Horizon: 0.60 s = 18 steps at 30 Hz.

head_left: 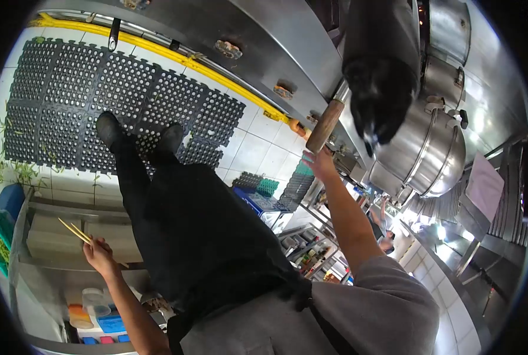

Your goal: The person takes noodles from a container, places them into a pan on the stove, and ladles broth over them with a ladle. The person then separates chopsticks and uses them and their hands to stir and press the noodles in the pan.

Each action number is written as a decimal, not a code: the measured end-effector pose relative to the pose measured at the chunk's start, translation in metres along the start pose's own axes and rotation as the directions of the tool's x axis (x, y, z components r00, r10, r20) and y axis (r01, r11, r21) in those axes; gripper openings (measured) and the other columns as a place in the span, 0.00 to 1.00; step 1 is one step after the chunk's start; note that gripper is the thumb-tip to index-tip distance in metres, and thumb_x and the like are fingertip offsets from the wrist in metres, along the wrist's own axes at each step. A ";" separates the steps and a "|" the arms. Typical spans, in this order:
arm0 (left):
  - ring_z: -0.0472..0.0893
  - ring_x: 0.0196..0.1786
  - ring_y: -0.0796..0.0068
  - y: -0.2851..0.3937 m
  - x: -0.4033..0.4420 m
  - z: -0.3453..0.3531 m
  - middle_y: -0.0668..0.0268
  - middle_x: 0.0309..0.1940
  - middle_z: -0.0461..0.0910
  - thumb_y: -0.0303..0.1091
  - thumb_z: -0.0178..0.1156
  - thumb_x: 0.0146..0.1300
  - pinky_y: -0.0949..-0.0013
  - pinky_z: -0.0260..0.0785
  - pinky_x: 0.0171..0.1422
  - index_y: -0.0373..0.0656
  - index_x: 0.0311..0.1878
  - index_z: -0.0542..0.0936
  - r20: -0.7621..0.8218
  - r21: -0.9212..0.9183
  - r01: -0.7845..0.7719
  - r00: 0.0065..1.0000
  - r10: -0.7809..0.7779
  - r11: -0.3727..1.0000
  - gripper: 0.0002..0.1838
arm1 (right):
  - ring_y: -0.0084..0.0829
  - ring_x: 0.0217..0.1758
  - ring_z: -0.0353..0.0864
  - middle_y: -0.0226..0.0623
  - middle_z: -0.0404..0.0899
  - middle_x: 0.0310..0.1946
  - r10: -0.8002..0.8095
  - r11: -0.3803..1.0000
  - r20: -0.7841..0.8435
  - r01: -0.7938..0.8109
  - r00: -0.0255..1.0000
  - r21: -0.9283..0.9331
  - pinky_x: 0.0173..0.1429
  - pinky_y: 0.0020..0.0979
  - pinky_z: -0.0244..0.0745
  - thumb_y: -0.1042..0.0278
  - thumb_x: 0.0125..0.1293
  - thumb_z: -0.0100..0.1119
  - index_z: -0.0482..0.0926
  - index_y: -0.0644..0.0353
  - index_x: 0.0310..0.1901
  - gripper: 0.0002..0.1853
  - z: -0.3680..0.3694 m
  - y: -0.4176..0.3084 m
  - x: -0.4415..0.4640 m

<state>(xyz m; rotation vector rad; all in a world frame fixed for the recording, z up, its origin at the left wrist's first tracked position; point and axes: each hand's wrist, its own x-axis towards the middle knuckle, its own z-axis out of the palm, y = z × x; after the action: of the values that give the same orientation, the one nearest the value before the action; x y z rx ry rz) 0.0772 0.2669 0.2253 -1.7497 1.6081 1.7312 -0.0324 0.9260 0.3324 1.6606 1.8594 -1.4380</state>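
Note:
Two thin wooden chopsticks (pixel 78 232) stick out of my left hand (pixel 99 257), whose fingers are closed round them at the lower left. My right hand (pixel 319 163) is at the end of a thick wooden handle (pixel 326 125), with its fingers apart; whether they touch it is unclear. A metal collar joins the handle at its upper end, beside a large blackened object (pixel 382 89) whose exact shape is hard to make out. Large shiny metal pots (pixel 423 151) stand to the right of it.
A steel stove front with knobs (pixel 227 49) and a yellow pipe (pixel 146 45) runs along the top. Black perforated mats (pixel 69 89) lie on white tiles under my feet. A steel counter (pixel 57 281) is at lower left. Another person (pixel 384 228) is in the background.

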 end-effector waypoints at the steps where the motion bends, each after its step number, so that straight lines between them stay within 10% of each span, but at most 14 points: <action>1: 0.63 0.17 0.88 -0.016 0.005 -0.008 0.69 0.24 0.73 0.34 0.48 0.70 0.81 0.53 0.18 0.45 0.42 0.70 0.007 0.012 0.011 1.000 -0.011 1.000 0.05 | 0.46 0.58 0.70 0.49 0.62 0.61 -0.006 1.000 -0.003 0.006 1.000 0.000 0.56 0.47 0.71 0.46 0.60 0.61 0.40 0.61 0.70 0.49 -0.003 -0.005 0.013; 7: 0.64 0.16 0.88 -0.050 0.012 -0.027 0.67 0.24 0.74 0.34 0.45 0.71 0.81 0.54 0.17 0.43 0.45 0.68 0.094 0.138 -0.037 0.995 0.025 0.990 0.06 | 0.34 0.53 0.75 0.36 0.77 0.49 -0.116 0.992 0.113 0.110 0.987 0.058 0.59 0.38 0.69 0.59 0.67 0.53 0.72 0.61 0.53 0.18 0.030 -0.038 0.010; 14: 0.65 0.16 0.86 -0.062 0.012 -0.028 0.67 0.23 0.74 0.33 0.45 0.71 0.80 0.55 0.17 0.43 0.45 0.68 0.169 0.185 -0.092 0.984 0.061 0.979 0.06 | 0.34 0.45 0.78 0.37 0.79 0.44 -0.233 0.953 0.027 0.222 0.972 0.208 0.55 0.38 0.71 0.66 0.65 0.53 0.74 0.62 0.51 0.15 0.031 -0.025 0.029; 18: 0.65 0.16 0.85 -0.075 0.016 -0.030 0.66 0.23 0.73 0.34 0.44 0.71 0.79 0.56 0.17 0.42 0.46 0.67 0.141 0.226 -0.034 0.990 0.002 0.973 0.07 | 0.36 0.46 0.78 0.41 0.77 0.46 -0.043 0.996 0.049 0.038 0.998 0.085 0.51 0.36 0.75 0.63 0.65 0.54 0.76 0.61 0.49 0.15 0.012 -0.009 0.049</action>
<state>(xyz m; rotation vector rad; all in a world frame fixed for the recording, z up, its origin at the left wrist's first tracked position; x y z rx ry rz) 0.1476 0.2652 0.1822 -1.4789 1.6901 1.5661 -0.0601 0.9470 0.2949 1.6165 1.8392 -1.5796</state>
